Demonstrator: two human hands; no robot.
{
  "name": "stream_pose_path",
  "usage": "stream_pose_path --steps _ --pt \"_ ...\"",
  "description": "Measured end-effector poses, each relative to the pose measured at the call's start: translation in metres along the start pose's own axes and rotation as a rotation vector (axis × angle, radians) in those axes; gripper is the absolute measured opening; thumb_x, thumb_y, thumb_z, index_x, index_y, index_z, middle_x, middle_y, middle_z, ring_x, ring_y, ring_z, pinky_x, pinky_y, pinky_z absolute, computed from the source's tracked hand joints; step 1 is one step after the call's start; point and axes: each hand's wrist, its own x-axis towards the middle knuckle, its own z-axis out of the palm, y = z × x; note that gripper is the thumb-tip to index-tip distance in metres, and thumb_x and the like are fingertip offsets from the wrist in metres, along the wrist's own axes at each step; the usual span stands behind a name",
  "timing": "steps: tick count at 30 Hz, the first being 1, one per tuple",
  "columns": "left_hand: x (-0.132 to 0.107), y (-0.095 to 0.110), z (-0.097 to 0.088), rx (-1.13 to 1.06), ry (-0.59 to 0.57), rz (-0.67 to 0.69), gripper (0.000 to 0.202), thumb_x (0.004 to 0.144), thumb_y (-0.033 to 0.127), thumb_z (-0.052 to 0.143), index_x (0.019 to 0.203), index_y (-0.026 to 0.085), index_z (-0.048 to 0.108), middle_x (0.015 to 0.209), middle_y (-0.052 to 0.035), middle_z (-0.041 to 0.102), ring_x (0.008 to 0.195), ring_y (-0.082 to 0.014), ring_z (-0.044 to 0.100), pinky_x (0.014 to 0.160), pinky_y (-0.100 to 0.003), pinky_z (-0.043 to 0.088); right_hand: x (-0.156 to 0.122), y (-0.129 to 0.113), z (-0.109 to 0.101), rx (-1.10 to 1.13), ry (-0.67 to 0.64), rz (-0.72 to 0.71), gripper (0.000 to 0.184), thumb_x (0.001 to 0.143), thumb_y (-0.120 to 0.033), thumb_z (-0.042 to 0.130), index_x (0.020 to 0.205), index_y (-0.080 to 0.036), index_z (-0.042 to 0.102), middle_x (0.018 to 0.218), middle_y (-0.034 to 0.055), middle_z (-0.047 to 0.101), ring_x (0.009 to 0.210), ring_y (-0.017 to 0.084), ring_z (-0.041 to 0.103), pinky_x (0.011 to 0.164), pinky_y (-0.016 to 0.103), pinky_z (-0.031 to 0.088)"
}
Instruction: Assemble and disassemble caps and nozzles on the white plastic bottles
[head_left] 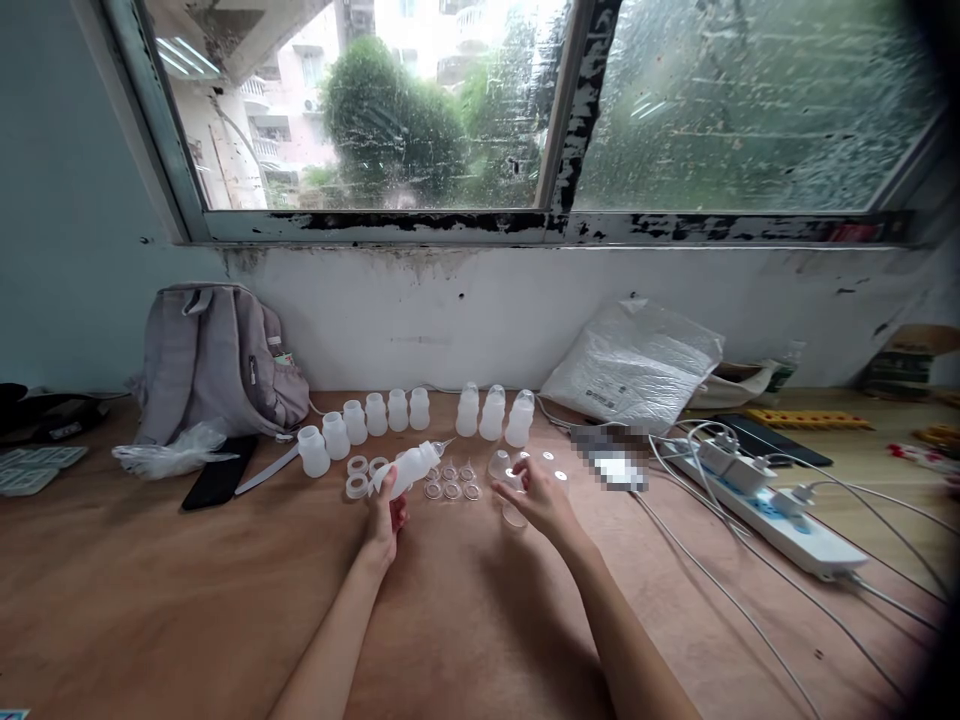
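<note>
My left hand [388,515] is closed around a frosted white baby bottle [409,468], tilted so that its clear nipple points up and to the right. My right hand [544,500] hangs over a group of clear dome caps [514,517], fingers bent and apart; whether a fingertip touches a cap is hard to see. Between the hands lie several clear nipples [451,490] in rows. White collar rings [357,486] sit beside my left hand, partly hidden by the bottle.
Several open bottles [313,452] curve along the back left; three capped bottles [493,413] stand right of them. A backpack [210,360], plastic bag [176,450] and black phone-like slab [220,473] lie left. Right are a silver bubble-wrap bag [634,360], a power strip [780,520] and loose cables.
</note>
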Motion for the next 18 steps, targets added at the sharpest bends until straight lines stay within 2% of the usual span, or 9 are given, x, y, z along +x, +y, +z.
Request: stream_pose_path --steps 2,4,6,7,10,13,15,18 --pt "-0.006 0.003 0.003 -0.001 -0.1 0.011 0.04 0.058 0.046 0.064 0.079 0.015 0.053 0.057 0.0038 0.051 0.04 -0.0039 0.04 0.039 -0.017 0.029 -0.003 -0.016 0.004 0.314 -0.019 -0.008 0.032 0.069 -0.052 0.052 0.075 -0.021 0.045 0.056 -0.0042 0.045 0.044 0.011 0.043 0.043 0.023 0.029" --pt "-0.014 0.005 0.006 0.045 -0.243 0.018 0.032 0.061 0.039 0.063 0.079 0.014 0.054 0.06 0.0024 0.052 0.045 -0.0054 0.043 0.043 -0.018 0.032 -0.008 -0.031 0.01 0.593 -0.143 0.049 0.037 0.071 -0.053 0.051 0.09 -0.022 0.044 0.058 -0.0064 0.044 0.036 0.008 0.037 0.035 0.02 0.025" --pt "-0.021 0.005 0.009 0.159 -0.369 0.028 0.029 0.061 0.032 0.065 0.082 0.014 0.055 0.062 0.0011 0.053 0.047 -0.0069 0.044 0.044 -0.019 0.033 -0.013 -0.042 0.017 0.764 -0.236 0.121 0.042 0.07 -0.053 0.052 0.099 -0.024 0.041 0.057 -0.0084 0.042 0.032 0.005 0.031 0.031 0.018 0.02" --pt "-0.024 0.004 0.011 0.232 -0.401 0.052 0.03 0.058 0.029 0.066 0.083 0.015 0.055 0.064 0.0005 0.054 0.048 -0.008 0.045 0.045 -0.02 0.033 -0.015 -0.044 0.02 0.815 -0.249 0.157 0.041 0.07 -0.053 0.051 0.098 -0.024 0.041 0.054 -0.0094 0.04 0.031 0.004 0.028 0.03 0.016 0.018" --pt "-0.028 -0.003 0.013 0.462 -0.35 0.221 0.028 0.049 0.017 0.07 0.074 0.018 0.058 0.067 -0.0021 0.056 0.058 -0.0138 0.049 0.048 -0.021 0.035 -0.017 -0.043 0.027 0.839 -0.205 0.228 0.032 0.071 -0.052 0.051 0.081 -0.021 0.046 0.045 -0.0112 0.031 0.031 0.002 0.021 0.031 0.014 0.013" --pt "-0.028 -0.012 0.013 0.639 -0.254 0.385 0.017 0.05 0.013 0.068 0.061 0.02 0.058 0.064 -0.0041 0.056 0.065 -0.0186 0.051 0.053 -0.022 0.035 -0.016 -0.036 0.029 0.802 -0.158 0.251 0.03 0.07 -0.048 0.054 0.073 -0.02 0.047 0.042 -0.0111 0.027 0.032 0.003 0.02 0.031 0.014 0.014" --pt "-0.028 -0.015 0.013 0.698 -0.255 0.422 0.021 0.051 0.013 0.068 0.067 0.022 0.06 0.066 -0.0041 0.058 0.066 -0.0191 0.052 0.054 -0.022 0.035 -0.014 -0.033 0.031 0.826 -0.135 0.274 0.03 0.07 -0.048 0.056 0.071 -0.02 0.047 0.043 -0.0107 0.028 0.033 0.003 0.02 0.03 0.014 0.015" --pt "-0.03 -0.015 0.016 0.718 -0.298 0.422 0.046 0.048 0.018 0.073 0.091 0.024 0.057 0.081 -0.0035 0.06 0.066 -0.0175 0.053 0.057 -0.023 0.037 -0.013 -0.033 0.033 0.834 -0.066 0.274 0.031 0.068 -0.048 0.057 0.069 -0.02 0.045 0.044 -0.01 0.032 0.033 0.003 0.024 0.03 0.015 0.018"
